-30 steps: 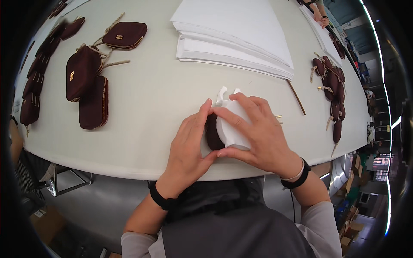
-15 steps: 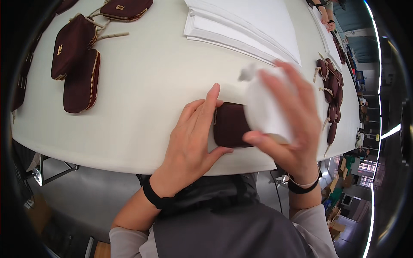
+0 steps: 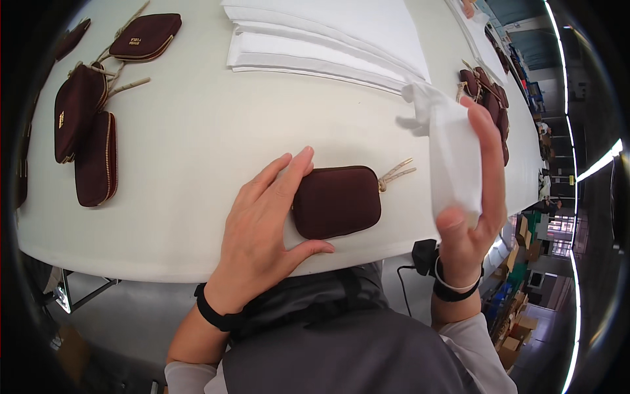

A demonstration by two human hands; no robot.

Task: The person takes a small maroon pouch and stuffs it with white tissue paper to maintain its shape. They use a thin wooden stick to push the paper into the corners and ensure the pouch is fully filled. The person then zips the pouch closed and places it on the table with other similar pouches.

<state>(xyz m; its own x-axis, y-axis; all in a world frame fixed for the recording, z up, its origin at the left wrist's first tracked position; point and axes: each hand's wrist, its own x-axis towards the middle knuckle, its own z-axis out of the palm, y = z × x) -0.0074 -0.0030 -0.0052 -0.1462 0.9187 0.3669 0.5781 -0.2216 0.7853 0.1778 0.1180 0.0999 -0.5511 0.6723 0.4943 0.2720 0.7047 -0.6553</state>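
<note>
A dark maroon zip pouch (image 3: 338,201) lies flat on the white table, its beige cord pull (image 3: 394,175) pointing to the right. My left hand (image 3: 262,213) rests against the pouch's left end, thumb and fingers spread around that edge. To the right of the pouch, my right hand (image 3: 482,190) is raised with a crumpled white cloth (image 3: 453,151) between thumb and fingers. The cloth hangs clear of the pouch and hides part of the palm.
Several more maroon pouches (image 3: 82,111) with cords lie at the left, two of them overlapping. A stack of white sheets (image 3: 328,46) covers the far middle. More pouches (image 3: 495,105) are heaped at the right, near another person's hand (image 3: 468,8). The table's front edge curves before me.
My right hand has lifted the white cloth off the pouch and moved right, uncovering the pouch's right end and cord. My left hand stays at the left end. The view has shifted slightly.
</note>
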